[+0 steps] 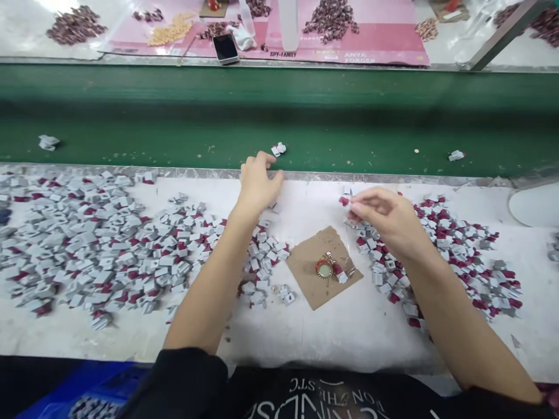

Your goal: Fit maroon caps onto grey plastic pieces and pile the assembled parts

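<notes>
My left hand [259, 181] reaches to the near edge of the green conveyor belt with thumb and fingers apart. Just beyond its fingertips a small grey-and-white plastic piece [278, 149] lies on the belt. Above the right-hand pile, my right hand [386, 221] pinches a small dark red and grey plastic piece [345, 201] between thumb and fingers. Between my forearms lies a square of brown cardboard [312, 291]. On it sit a small round red-rimmed pot [324, 269] with a pale centre and a red-and-grey piece [342, 276] beside it.
A wide pile of grey-and-red pieces [113, 244] covers the left of the white table. Another pile [471, 256] lies at right. Single pieces ride the belt at left [48, 142] and right [456, 155]. Across the belt are a phone [226, 49] and a brown heap [332, 20].
</notes>
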Tool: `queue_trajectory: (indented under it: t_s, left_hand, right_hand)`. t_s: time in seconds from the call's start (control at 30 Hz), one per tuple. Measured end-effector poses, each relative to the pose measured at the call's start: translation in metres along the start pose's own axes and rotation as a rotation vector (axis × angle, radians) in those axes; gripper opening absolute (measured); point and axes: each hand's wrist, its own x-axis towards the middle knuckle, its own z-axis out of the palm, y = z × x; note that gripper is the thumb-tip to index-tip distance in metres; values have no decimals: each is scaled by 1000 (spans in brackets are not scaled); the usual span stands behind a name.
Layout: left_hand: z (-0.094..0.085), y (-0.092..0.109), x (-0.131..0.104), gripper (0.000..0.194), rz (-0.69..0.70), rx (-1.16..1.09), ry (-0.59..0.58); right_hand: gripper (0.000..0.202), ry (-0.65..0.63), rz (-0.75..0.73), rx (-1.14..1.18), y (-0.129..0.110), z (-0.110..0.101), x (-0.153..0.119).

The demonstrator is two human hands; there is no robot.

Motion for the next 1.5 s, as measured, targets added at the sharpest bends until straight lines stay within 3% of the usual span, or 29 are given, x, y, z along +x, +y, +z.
queue_trajectory:
  t_s: [0.13, 0.23, 0.33, 0.5, 0.67, 1.0, 1.23, 1.5]
  left_hand:
    - [-20, -7, -66, 28, 228, 186, -124]
    - [-23, -9, -89, 31, 272, 282, -172]
    - [-17, -10, -92, 24, 265, 293, -135]
    - [-10, -9, -99, 21, 279, 156, -119]
    - [-13, -5, -110, 26, 173, 198, -14]
    - [-12, -4, -100, 21, 89, 125, -132]
    - [-13, 6, -96, 19, 47, 178, -157]
    - [-15, 21, -111, 18, 75, -208, -200]
  right_hand:
    - [23, 20, 136, 65, 3, -6, -56]
    - [17, 23, 135, 27, -3, -2, -81]
    - [7, 43, 50, -52, -9, 8, -97]
    - [16, -19, -91, -261, -6, 24, -119]
    - [20, -45, -221, -402, 6, 33, -128]
    - [20, -67, -358, -489, 13, 35, -128]
    - [22, -65, -354, -467, 15, 35, -126]
    - [19, -150, -336, -415, 13, 33, -123]
